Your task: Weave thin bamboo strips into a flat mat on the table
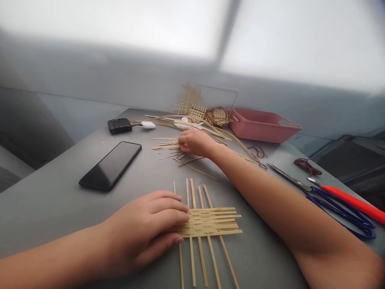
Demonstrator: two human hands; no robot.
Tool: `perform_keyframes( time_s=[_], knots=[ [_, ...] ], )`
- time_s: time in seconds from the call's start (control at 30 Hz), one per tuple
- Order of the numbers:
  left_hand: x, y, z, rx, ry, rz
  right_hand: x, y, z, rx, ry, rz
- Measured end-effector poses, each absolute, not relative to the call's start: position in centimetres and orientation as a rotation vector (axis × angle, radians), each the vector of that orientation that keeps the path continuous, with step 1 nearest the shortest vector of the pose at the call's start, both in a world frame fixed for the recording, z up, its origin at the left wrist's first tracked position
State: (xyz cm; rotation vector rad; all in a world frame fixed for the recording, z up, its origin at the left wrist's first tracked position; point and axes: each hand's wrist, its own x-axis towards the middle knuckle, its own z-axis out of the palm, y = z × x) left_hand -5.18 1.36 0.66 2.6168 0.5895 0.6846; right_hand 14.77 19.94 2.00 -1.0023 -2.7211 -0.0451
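Observation:
My left hand (153, 228) lies with its fingers outstretched over the left edge of a small woven mat of bamboo strips (207, 221). That mat rests flat on the grey table, loose strip ends sticking out above, below and to the right. Farther off, my right hand (194, 142) reaches across to a pile of thin bamboo strips (167, 145). Its fingers are curled down and closed at the strips; the fingertips are partly hidden, so how many strips they pinch is unclear.
A phone (111, 166) lies left of centre, behind it a black power bank (119, 125) and a white plug (148, 125). Woven pieces (218, 115) and a pink basket (261, 126) stand at the back. Scissors (303, 185), a red-handled tool (351, 200) and brown cord (307, 165) lie right.

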Motion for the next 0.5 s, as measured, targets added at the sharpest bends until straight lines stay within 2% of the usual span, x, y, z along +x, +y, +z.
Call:
perform_keyframes(
  time_s=[0.27,0.4,0.5],
  knots=[
    [-4.8,1.4,0.6,2.695,0.546,0.734,15.0,20.5,2.1,-0.938,-2.275,0.259],
    [-3.9,0.5,0.5,2.772,0.478,0.801,14.7,20.0,4.3,-0.853,-2.036,0.37],
    [-2.9,-0.5,0.6,2.806,0.397,0.787,15.0,18.9,6.3,-0.753,-1.804,0.584]
  ],
)
